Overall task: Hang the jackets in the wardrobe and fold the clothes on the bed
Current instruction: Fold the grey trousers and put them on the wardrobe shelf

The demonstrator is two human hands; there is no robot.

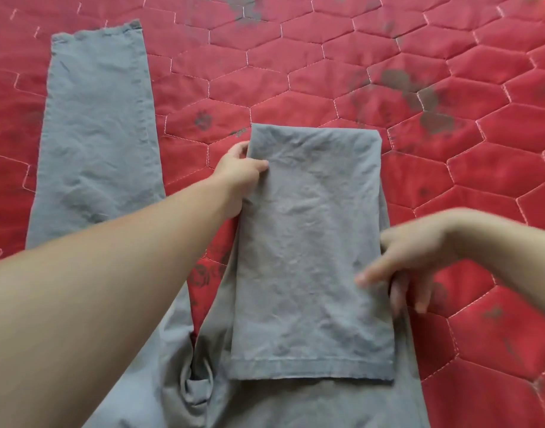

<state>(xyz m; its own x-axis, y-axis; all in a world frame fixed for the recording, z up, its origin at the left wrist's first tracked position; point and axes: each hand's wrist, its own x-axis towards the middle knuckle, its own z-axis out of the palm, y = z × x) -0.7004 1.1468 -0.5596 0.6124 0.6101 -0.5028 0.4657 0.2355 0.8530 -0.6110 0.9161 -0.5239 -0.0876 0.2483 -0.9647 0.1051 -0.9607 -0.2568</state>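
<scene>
Red quilted bedding [419,57] stitched in hexagons fills the frame, marked with faded dark floral prints toward the upper right and centre. Grey trousers [311,242] lie spread on it: one leg runs straight up the left side of the frame to its hem at the upper left, while the other leg, in the centre, is folded back on itself so its hem lies across the lower centre and the fold edge sits in the middle of the frame. The waist end is cut off by the bottom edge, and the crotch area bunches into creases at the lower centre. The left hand [238,174] reaches in from the lower left and pinches the left edge of the folded leg near its top, thumb on the cloth and fingers tucked behind it, out of sight. The right hand [410,257], entering from the right edge, is blurred; its fingers are spread and loosely extended at the right edge of the folded leg, one fingertip over the cloth, though whether it presses down is hard to make out.
</scene>
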